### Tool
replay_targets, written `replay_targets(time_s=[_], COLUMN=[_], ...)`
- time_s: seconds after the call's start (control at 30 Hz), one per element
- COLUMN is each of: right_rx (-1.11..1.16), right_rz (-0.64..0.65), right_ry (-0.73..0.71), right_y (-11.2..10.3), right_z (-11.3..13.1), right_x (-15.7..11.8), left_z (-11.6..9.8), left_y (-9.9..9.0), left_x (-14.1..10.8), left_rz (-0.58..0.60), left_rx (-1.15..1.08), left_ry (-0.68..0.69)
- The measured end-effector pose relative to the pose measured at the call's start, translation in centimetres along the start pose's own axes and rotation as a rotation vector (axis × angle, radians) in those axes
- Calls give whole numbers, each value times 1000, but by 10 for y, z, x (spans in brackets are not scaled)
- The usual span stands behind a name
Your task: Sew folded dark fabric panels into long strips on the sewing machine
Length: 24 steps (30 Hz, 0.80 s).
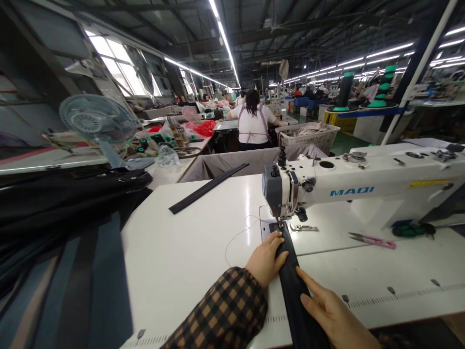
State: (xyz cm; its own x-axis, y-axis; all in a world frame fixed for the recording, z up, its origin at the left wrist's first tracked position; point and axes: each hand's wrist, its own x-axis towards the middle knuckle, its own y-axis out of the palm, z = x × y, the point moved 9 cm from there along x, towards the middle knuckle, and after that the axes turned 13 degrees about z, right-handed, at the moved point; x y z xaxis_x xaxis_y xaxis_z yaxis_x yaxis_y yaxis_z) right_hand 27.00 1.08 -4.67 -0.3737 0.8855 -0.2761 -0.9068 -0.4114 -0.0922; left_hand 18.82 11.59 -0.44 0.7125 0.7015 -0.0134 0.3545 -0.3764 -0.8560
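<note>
A long black strip (292, 286), leather-like and folded lengthwise, runs from the front table edge up to the needle and presser foot of a white sewing machine (348, 182). My left hand (267, 257), in a checked sleeve, presses and grips the strip just before the presser foot, fingers and thumb bent on it. Lower down, my right hand (330, 310) holds the strip's right edge, thumb on top; its other fingers are partly hidden. A loose thread (232, 237) curls left of the needle. Another black strip (207, 189) lies farther back on the table.
Pink thread snips (374, 240) and a green-and-black tool (412, 230) lie right of the needle. Black and dark blue material (69, 271) is piled at the left. Behind stand a fan (96, 118), a crate (308, 138) and a seated person (253, 121). Thread cones (343, 92) stand upper right.
</note>
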Motion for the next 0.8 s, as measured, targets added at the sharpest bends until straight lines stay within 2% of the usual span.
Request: replay_targets(time_s=[0.23, 0.4, 0.53, 0.8], right_rx=[-94, -123, -144, -177], right_rz=[-24, -77, -66, -84], right_ry=[-21, -6, 38, 55], right_y=[-8, -16, -15, -20], right_z=[-10, -4, 4, 7], right_x=[0, 2, 11, 20], left_z=[7, 8, 11, 17], left_y=[-5, -3, -7, -6], left_x=[-6, 2, 16, 25], left_rz=[-109, -74, -39, -40], left_rx=[-15, -4, -14, 29], left_ry=[-63, -13, 25, 28])
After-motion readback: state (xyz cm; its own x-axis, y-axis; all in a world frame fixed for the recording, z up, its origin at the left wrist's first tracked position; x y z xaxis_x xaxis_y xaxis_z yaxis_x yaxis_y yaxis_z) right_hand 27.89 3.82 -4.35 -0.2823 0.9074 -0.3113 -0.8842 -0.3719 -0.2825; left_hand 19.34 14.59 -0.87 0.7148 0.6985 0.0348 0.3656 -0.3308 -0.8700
